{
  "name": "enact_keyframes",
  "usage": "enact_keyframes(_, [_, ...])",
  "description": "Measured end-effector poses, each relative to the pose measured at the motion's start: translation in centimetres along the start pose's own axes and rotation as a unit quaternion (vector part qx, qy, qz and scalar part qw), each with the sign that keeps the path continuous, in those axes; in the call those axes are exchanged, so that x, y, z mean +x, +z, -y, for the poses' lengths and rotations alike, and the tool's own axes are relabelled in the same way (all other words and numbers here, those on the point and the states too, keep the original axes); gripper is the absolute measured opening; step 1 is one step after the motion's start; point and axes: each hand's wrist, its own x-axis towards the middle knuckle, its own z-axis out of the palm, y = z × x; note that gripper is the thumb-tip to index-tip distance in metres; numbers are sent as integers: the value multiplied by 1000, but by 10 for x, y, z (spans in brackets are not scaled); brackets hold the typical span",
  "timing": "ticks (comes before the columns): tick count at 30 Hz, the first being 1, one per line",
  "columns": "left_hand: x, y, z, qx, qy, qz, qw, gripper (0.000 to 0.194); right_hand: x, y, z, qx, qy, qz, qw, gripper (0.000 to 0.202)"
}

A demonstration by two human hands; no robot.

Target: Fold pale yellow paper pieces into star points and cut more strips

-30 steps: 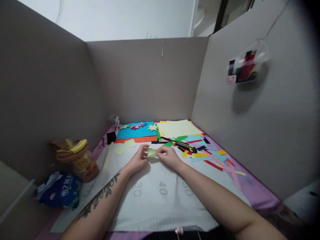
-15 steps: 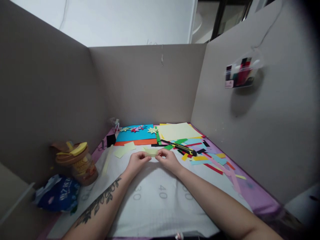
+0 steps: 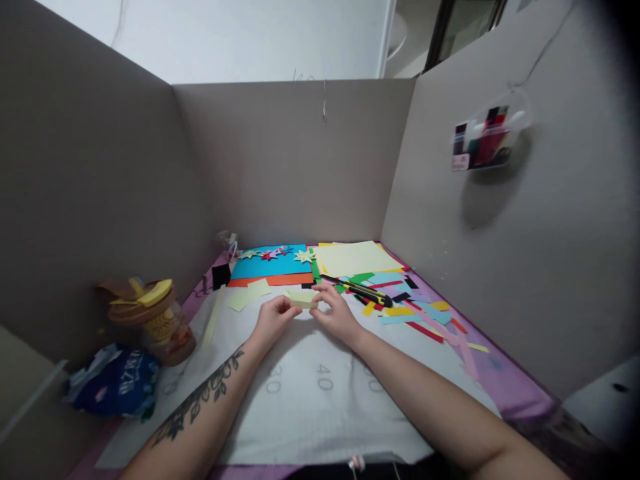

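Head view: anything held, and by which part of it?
Pale paper: left hand pinches its left end; right hand has fingers at its right end, but how firmly it grips can't be told.

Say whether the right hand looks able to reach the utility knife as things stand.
Likely yes: the utility knife lies atop paper strips near the right hand, with nothing seen covering it, though that hand is busy at the pale paper.
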Motion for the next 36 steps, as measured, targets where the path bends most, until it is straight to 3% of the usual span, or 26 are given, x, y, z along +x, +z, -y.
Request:
enact_keyframes(2, [1,0,4,29,25,32,999,13,1,-6,-4,-92,-77,29,992,8])
enact_keyframes(5, [1,0,8,116,110,83,984,12,2,-12,-13,-158,-118,112,974,18])
enact_keyframes(8, [-1,0,9,202,182,112,956,13,1,-16,-22,-152,-113,196,962,21])
enact_keyframes(12, [-3,0,6,237,201,128,942,9,-1,-18,-25,-136,-69,243,958,18])
enact_keyframes(16, [-4,0,1,168,128,155,965,13,-1,-21,-19,-104,-7,221,970,13])
enact_keyframes(19, [-3,1,-3,60,24,128,990,19,0,-20,-15,-12,80,161,984,8])
enact_keyframes(21, [-1,1,-2,23,-9,115,993,20,1,-17,-16,17,111,138,984,5])
enact_keyframes(23, [1,3,0,48,-10,110,993,18,1,-12,-18,13,124,127,984,6])
enact_keyframes(26, [4,5,5,141,15,93,985,14,1,-2,-24,1,137,124,983,23])
enact_keyframes(30, [7,7,9,218,51,92,970,8,4,4,-30,-76,82,125,986,31])
enact_keyframes(33, [7,6,9,255,67,101,959,13,5,2,-31,-127,-20,139,982,45])
enact_keyframes(36, [7,5,8,271,85,113,952,17,5,-4,-30,-147,-115,188,964,42])
